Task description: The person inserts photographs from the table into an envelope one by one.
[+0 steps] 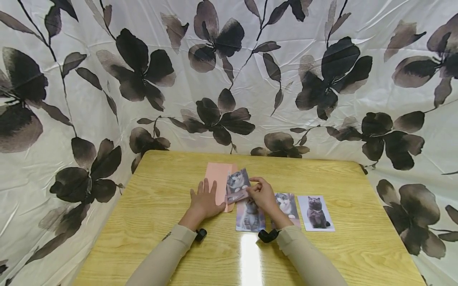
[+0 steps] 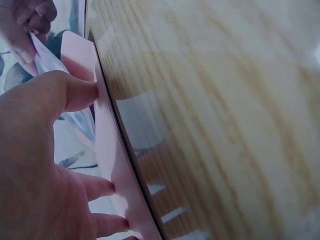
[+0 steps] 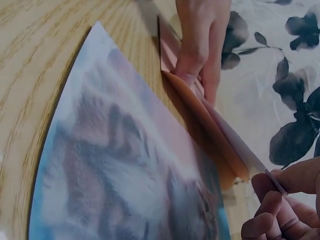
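Observation:
A pink envelope point(image 1: 216, 174) lies on the table, its orange-pink flap point(image 3: 210, 132) raised along the right side. My left hand point(image 1: 205, 200) rests on it with fingers spread and straight. In the left wrist view its thumb point(image 2: 80, 92) touches the envelope near the flap. My right hand point(image 1: 262, 194) pinches the right edge of a cat photo card point(image 1: 237, 182). The card tilts above the table, its left end at the envelope's open side; how far in it reaches, I cannot tell. Beneath the right hand lies a kitten card point(image 1: 250, 218).
A white-and-grey cat card point(image 1: 285, 202) lies partly under the right forearm. Right of it is a grey cat card point(image 1: 315, 214). The wooden table point(image 1: 150, 186) meets a floral cloth point(image 1: 214, 87) at its back and sides.

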{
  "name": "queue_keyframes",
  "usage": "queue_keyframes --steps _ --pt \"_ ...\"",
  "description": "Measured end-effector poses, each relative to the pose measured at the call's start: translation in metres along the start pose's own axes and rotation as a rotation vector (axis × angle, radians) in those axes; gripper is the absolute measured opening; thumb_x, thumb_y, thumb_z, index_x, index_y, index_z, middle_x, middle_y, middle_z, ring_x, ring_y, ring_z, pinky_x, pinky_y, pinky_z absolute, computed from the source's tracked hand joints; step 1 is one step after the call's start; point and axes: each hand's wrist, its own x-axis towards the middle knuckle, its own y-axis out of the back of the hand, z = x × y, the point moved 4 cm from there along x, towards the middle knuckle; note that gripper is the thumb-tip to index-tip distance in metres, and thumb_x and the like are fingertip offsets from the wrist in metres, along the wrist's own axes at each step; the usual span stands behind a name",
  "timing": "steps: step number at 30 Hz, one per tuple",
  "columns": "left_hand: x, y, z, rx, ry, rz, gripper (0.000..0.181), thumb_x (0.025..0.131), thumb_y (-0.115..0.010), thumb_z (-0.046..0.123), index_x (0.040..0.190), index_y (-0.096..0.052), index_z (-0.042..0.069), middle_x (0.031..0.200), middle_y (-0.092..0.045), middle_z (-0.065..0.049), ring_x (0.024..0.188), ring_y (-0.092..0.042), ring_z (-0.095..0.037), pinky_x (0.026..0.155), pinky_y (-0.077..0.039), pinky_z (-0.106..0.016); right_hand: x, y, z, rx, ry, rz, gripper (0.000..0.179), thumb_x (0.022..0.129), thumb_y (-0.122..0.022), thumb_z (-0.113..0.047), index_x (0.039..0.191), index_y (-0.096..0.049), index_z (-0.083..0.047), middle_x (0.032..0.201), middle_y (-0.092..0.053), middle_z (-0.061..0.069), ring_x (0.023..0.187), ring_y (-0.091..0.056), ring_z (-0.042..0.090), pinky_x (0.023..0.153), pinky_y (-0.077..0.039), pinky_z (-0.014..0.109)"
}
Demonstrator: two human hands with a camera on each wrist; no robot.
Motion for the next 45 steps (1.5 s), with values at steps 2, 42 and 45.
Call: queue_keyframes --steps 2,42,45 --pt "0.0 0.001 0.0 0.0 -0.001 0.003 0.098 0.101 -0.059 0.062 0.173 -0.02 0.007 0.176 -0.011 -0.03 0.163 -0.012 -0.048 0.121 -0.019 -0.078 0.001 -0.001 -0.001 -0.013 0.003 0.004 0.042 0.101 -0.076 -0.01 0.14 -0.065 -0.002 0.079 -0.069 0.003 0.061 -0.056 0.014 0.056 -0.044 0.029" --pt "-0.001 0.003 0.0 -0.019 -0.008 0.008 0.1 0.101 -0.059 0.064 0.173 -0.02 0.007 0.176 -0.009 -0.03 0.163 -0.011 -0.048 0.122 -0.016 -0.077 0.0 -0.004 -0.001 -0.049 0.03 -0.003 0.034 0.104 -0.071 -0.013 0.136 -0.069 -0.001 0.092 -0.074 0.015 0.065 -0.061 0.018 0.054 -0.047 0.03" --pt "0.0 0.001 0.0 -0.021 -0.008 -0.006 0.1 0.101 -0.058 0.064 0.172 -0.019 0.006 0.176 -0.009 -0.03 0.163 -0.01 -0.049 0.122 -0.016 -0.077 -0.003 -0.003 0.001 -0.039 0.021 -0.011 0.034 0.104 -0.071 -0.013 0.136 -0.069 -0.001 0.093 -0.074 0.016 0.066 -0.063 0.021 0.053 -0.046 0.03"
